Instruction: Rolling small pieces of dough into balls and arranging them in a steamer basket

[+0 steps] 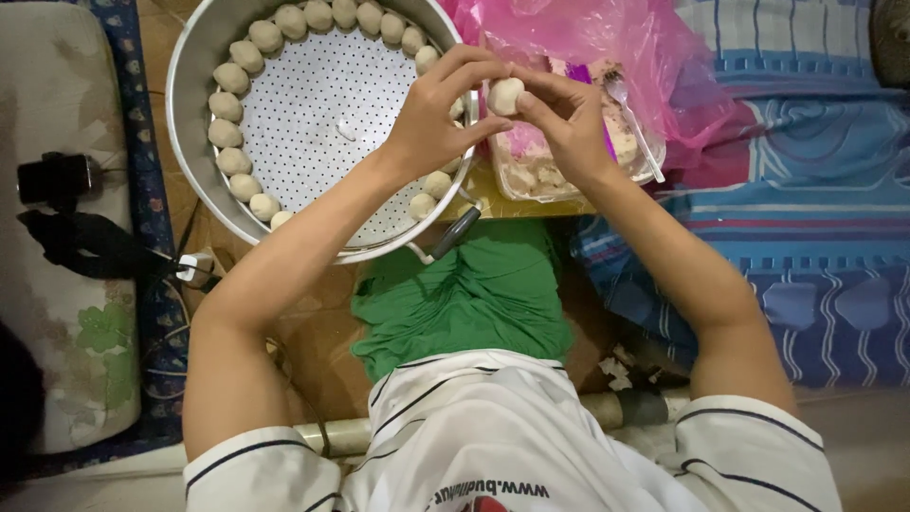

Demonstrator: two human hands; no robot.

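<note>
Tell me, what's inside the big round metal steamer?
Small dough balls sit in a ring along the rim of the metal steamer; its holed middle is bare. The left hand covers part of the ring.

A crumpled pink plastic bag (607,43) lies just beyond the right hand (569,118), draped around a clear rectangular tub (531,175) beneath that hand.

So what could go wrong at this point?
The dough ball is pinched only by the fingertips of the left hand and right hand above the steamer tray rim; it could slip and fall. Set down carelessly, it might squash the balls already crowded along the rim.
</note>
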